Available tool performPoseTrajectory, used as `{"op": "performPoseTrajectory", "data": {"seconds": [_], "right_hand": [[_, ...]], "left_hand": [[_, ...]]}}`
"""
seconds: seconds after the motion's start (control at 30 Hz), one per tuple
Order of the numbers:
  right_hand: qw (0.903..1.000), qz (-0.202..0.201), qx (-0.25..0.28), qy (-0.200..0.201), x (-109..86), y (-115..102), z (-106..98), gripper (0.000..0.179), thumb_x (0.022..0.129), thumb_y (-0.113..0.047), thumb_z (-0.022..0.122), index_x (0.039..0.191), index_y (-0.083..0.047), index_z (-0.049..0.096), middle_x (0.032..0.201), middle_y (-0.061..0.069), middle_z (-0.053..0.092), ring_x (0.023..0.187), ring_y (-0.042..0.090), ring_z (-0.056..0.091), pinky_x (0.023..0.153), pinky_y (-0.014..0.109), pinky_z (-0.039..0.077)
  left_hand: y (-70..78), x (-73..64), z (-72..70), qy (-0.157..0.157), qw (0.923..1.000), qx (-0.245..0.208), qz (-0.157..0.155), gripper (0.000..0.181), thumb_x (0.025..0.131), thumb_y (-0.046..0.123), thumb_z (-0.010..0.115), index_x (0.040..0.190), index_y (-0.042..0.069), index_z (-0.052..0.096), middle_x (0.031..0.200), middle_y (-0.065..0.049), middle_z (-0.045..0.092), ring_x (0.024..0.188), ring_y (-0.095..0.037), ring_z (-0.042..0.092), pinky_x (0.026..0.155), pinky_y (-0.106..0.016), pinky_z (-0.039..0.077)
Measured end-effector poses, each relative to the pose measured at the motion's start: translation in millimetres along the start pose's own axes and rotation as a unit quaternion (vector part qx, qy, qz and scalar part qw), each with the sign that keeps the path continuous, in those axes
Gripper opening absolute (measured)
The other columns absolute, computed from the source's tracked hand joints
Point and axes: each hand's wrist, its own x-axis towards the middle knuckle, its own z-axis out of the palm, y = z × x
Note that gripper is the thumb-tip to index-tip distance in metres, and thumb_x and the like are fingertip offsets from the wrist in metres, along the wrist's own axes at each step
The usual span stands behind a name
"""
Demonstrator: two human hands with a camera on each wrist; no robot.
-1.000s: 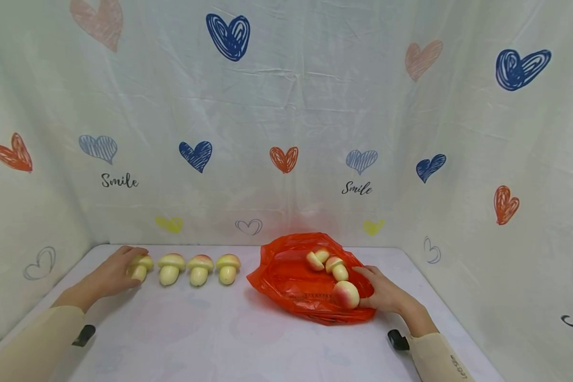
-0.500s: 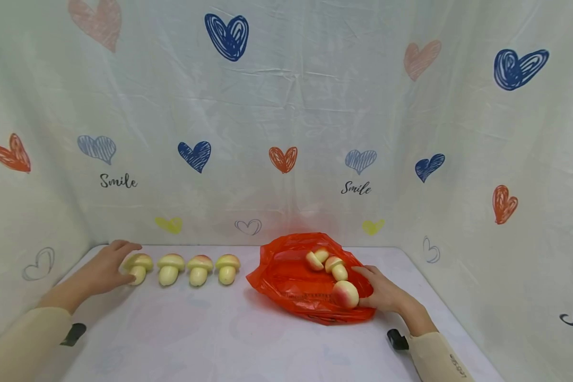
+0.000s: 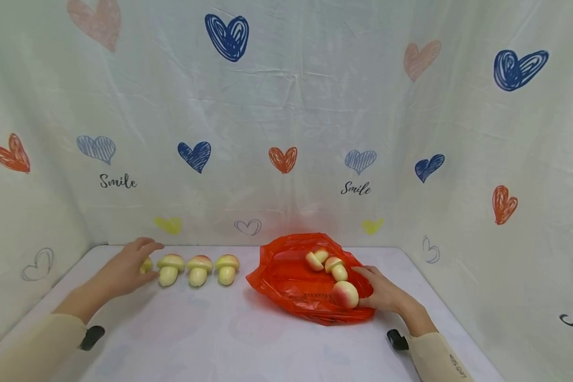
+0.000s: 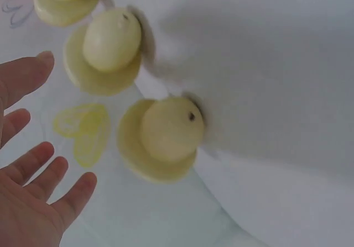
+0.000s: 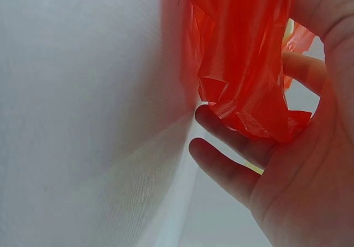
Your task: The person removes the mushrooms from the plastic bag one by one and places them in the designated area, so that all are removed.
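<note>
Several mushrooms with cream stems and yellow-pink caps stand in a row at the table's back left. My left hand [image 3: 126, 267] is at the row's left end, fingers spread, with nothing held. It partly hides the leftmost mushroom [image 3: 146, 265], and its thumb is near the adjacent mushroom [image 3: 168, 276]. In the left wrist view, a mushroom [image 4: 166, 131] shows beside the spread fingers [image 4: 77, 194], apart from them. My right hand [image 3: 385, 292] holds the right edge of a red plastic bag [image 3: 286, 276]. The bag's crumpled edge lies between thumb and fingers in the right wrist view.
Inside the bag lie two mushrooms with visible stems, one at the back [image 3: 317, 259], and a round pink-and-cream piece [image 3: 346, 294]. A white curtain [image 3: 286, 106] printed with hearts surrounds the white table [image 3: 210, 339].
My left hand has drawn back left from the leftmost mushroom, then shifted right along the row, covering that mushroom again. The right hand and the bag have stayed put.
</note>
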Motion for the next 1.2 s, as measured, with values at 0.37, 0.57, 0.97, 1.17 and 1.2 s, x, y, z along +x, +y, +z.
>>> {"op": "performPoseTrajectory", "data": {"seconds": [0.37, 0.57, 0.97, 1.17, 1.2], "right_hand": [[0.9999, 0.016, 0.004, 0.002, 2.5, 2, 2, 0.084, 0.070, -0.038, 0.082, 0.142, -0.020, 0.042, 0.143, 0.012, 0.033, 0.125, 0.033, 0.040, 0.093, 0.057, 0.044], [0.9999, 0.016, 0.004, 0.003, 1.3, 1, 2, 0.085, 0.069, -0.040, 0.082, 0.142, -0.019, 0.042, 0.142, 0.012, 0.034, 0.124, 0.033, 0.040, 0.091, 0.057, 0.046], [0.9999, 0.011, 0.002, 0.002, 0.4, -1, 1, 0.084, 0.071, -0.039, 0.081, 0.142, -0.018, 0.042, 0.142, 0.015, 0.033, 0.125, 0.036, 0.040, 0.094, 0.058, 0.042], [1.0000, 0.005, -0.005, 0.005, 0.2, 0, 1, 0.085, 0.070, -0.041, 0.081, 0.142, -0.017, 0.042, 0.143, 0.016, 0.033, 0.125, 0.036, 0.040, 0.094, 0.059, 0.042], [1.0000, 0.003, -0.005, 0.006, 0.0, 0, 0, 0.085, 0.070, -0.042, 0.081, 0.142, -0.016, 0.042, 0.143, 0.016, 0.033, 0.125, 0.036, 0.040, 0.094, 0.059, 0.042]], "left_hand": [[39.2, 15.2, 22.8, 0.062, 0.9963, -0.035, 0.047, 0.053, 0.075, 0.007, 0.077, 0.123, 0.005, 0.054, 0.123, -0.016, 0.049, 0.111, -0.037, 0.049, 0.087, -0.055, 0.045], [57.2, 26.0, 39.1, 0.077, 0.9925, -0.056, 0.076, 0.053, 0.076, 0.009, 0.078, 0.123, 0.006, 0.055, 0.124, -0.014, 0.050, 0.113, -0.035, 0.049, 0.087, -0.052, 0.047], [90.9, 38.5, 64.5, 0.072, 0.9888, -0.091, 0.093, 0.050, 0.078, 0.013, 0.077, 0.124, 0.007, 0.057, 0.126, -0.012, 0.050, 0.115, -0.031, 0.050, 0.089, -0.047, 0.049], [108.9, 43.4, 76.1, 0.056, 0.9883, -0.106, 0.095, 0.048, 0.079, 0.017, 0.076, 0.124, 0.013, 0.058, 0.126, -0.006, 0.050, 0.115, -0.027, 0.052, 0.091, -0.043, 0.049], [111.8, 44.0, 77.6, 0.054, 0.9881, -0.109, 0.094, 0.048, 0.080, 0.018, 0.076, 0.124, 0.015, 0.058, 0.127, -0.005, 0.050, 0.115, -0.026, 0.052, 0.091, -0.042, 0.049]]}}
